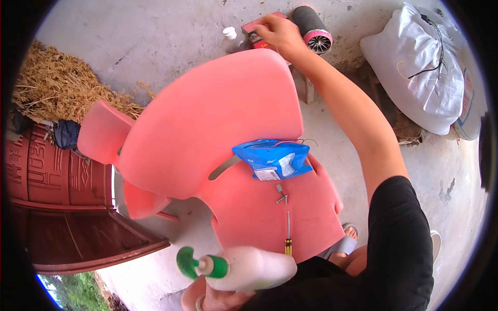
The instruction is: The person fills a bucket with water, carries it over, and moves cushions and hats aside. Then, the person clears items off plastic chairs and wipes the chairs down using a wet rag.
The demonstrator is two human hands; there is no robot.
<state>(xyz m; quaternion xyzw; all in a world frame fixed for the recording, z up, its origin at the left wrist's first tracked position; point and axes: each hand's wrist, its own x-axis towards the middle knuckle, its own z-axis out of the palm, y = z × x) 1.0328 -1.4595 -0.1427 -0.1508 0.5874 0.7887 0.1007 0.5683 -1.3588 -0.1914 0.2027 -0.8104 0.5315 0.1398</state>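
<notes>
My right hand (280, 34) reaches to the far side, over a small red box (249, 26). Its fingers are bent and drawn together at the box; what they hold, if anything, is hidden. My left hand cannot be made out. Close to my lap, a white pump bottle (254, 267) with a green pump head leans to the left; what supports it is hidden. On the seat of a pink plastic chair (228, 98) lie a blue packet (275, 158), several small metal pieces (281, 197) that look like screws, and a screwdriver (288, 233) with a yellow-and-black handle.
Beside the box are a clear bottle (235, 41) with a white cap and a dark cylinder (311, 28) with a pink-rimmed fan end. A white sack (420, 72) stands at the right. Dried plants (62, 78) and a dark red door (62, 202) are at the left.
</notes>
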